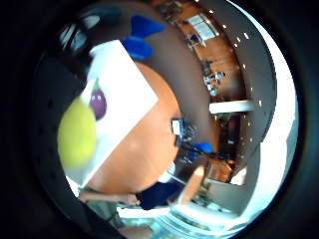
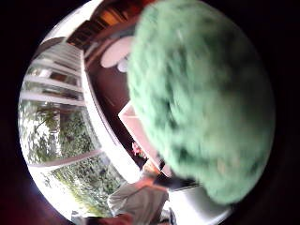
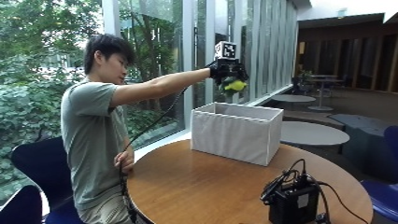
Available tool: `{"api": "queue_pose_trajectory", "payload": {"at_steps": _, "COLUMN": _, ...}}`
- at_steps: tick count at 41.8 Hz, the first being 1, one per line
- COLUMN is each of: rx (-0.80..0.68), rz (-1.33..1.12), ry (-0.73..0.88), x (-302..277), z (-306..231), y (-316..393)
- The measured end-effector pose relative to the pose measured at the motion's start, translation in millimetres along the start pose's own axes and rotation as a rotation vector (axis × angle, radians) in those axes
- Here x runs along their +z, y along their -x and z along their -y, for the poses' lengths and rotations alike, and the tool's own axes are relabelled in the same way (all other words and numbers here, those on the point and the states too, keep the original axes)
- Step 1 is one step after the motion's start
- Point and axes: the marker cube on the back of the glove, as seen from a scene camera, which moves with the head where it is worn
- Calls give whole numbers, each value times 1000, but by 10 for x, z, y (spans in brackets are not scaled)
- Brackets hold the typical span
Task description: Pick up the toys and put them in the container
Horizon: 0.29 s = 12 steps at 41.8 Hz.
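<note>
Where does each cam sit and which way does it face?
Outside view: beside the round table, side-on to the person; gloved right hand holds toys over the white fabric container.
Little-finger palm view: looks down into the container, purple toy inside; yellow toy close; no fingers show.
Thumb palm view: mostly filled by a green fuzzy toy; windows beyond.
Shared: container, table.

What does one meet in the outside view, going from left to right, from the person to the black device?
Person's bare hand at the table edge → gloved right hand holding a yellow-green toy → white container → black device.
</note>
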Motion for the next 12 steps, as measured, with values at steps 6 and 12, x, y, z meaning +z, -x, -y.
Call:
{"api": "queue_pose_trajectory", "payload": {"at_steps": 6, "rx": 81, "rz": -30, "ry": 51, "x": -72, "z": -73, "y": 4}}
{"api": "queue_pose_trajectory", "payload": {"at_steps": 12, "rx": 56, "rz": 41, "ry": -44, "x": -173, "z": -193, "y": -120}}
